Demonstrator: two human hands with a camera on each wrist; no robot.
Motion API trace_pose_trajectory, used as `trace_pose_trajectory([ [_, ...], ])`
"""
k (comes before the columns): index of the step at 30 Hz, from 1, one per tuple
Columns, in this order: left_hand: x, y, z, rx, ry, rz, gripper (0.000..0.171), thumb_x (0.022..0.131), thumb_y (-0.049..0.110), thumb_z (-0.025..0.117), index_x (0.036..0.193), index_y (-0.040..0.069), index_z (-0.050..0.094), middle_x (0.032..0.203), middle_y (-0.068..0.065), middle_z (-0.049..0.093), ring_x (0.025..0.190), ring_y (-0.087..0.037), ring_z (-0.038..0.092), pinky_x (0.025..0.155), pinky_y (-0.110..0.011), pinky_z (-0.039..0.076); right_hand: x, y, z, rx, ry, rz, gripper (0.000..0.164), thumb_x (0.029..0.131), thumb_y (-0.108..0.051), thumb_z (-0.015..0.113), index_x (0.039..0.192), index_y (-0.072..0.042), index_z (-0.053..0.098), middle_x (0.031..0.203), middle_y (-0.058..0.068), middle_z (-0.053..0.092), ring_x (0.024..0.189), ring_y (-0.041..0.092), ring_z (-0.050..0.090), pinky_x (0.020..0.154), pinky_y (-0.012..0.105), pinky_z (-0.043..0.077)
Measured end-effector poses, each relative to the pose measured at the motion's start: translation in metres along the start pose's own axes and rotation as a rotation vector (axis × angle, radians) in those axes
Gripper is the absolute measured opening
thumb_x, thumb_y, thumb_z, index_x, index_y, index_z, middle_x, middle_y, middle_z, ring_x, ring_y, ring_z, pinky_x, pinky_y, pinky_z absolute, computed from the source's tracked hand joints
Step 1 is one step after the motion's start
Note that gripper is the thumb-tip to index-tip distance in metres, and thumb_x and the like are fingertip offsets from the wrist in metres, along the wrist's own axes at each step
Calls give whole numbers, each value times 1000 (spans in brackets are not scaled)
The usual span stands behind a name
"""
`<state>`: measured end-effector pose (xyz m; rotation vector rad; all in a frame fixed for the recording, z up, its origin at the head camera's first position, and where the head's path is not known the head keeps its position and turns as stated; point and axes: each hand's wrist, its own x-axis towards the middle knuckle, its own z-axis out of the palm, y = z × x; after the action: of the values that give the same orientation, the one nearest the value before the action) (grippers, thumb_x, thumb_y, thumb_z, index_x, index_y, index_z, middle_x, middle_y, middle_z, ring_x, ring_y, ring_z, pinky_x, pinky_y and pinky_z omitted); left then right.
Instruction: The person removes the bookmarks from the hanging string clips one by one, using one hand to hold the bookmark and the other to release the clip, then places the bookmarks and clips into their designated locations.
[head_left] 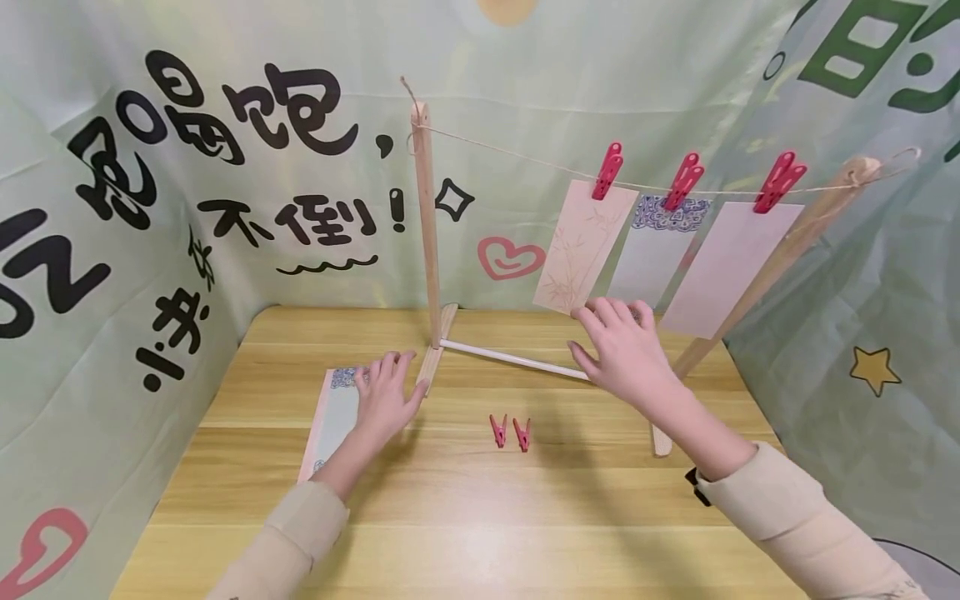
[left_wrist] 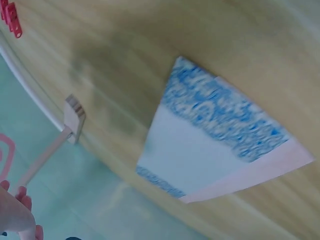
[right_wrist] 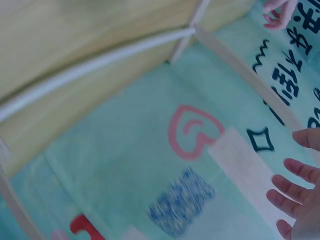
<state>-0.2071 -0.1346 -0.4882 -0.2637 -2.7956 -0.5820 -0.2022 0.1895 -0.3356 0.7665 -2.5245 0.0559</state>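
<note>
My left hand (head_left: 386, 396) hovers with loosely spread fingers over the right edge of a blue-patterned paper card (head_left: 337, 425), which lies on a pink sheet at the left of the table. In the left wrist view both papers (left_wrist: 195, 140) show, with that hand (left_wrist: 15, 215) at the corner. My right hand (head_left: 626, 350), fingers spread, is in front of the hanging cards and holds nothing. Three cards hang from the string: a pale pink one with a plant print (head_left: 581, 250), a blue-patterned one (head_left: 652, 254), and a plain pink one (head_left: 731, 267). Red clothespins (head_left: 686, 181) grip their tops.
A wooden post (head_left: 427, 233) at the left and another post (head_left: 780, 242) at the right carry the string (head_left: 510, 152). Low between them runs a white rod (head_left: 517, 362). Two red clothespins (head_left: 498, 431) lie mid-table. A printed cloth (head_left: 300, 250) surrounds the table.
</note>
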Motion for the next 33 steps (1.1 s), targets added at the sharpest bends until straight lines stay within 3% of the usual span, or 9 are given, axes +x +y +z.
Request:
trace_pose_trajectory([
  [11,28,26,-13,38,-44,72,54,90,44,48,134,14,40,128,-12,42,115,-31,35,95,-55,15,24,16,-41,-28,28,-30,33,79,-21,66,106,-6,55,107,13,53,105,32,44,88,53,23],
  [27,64,55,-27,98,-8,196,55,91,46,45,137,18,35,129,-10,41,115,-29,37,98,-55,18,51,34,-75,-20,250,-25,30,78,-8,67,104,-1,54,110,17,49,107,35,38,90,55,15],
  [33,75,64,-30,112,-9,216,54,90,47,45,135,17,37,130,-9,41,118,-28,36,98,-53,18,66,38,-86,-24,305,4,26,83,-9,62,107,-1,53,112,18,48,108,35,37,93,54,13],
])
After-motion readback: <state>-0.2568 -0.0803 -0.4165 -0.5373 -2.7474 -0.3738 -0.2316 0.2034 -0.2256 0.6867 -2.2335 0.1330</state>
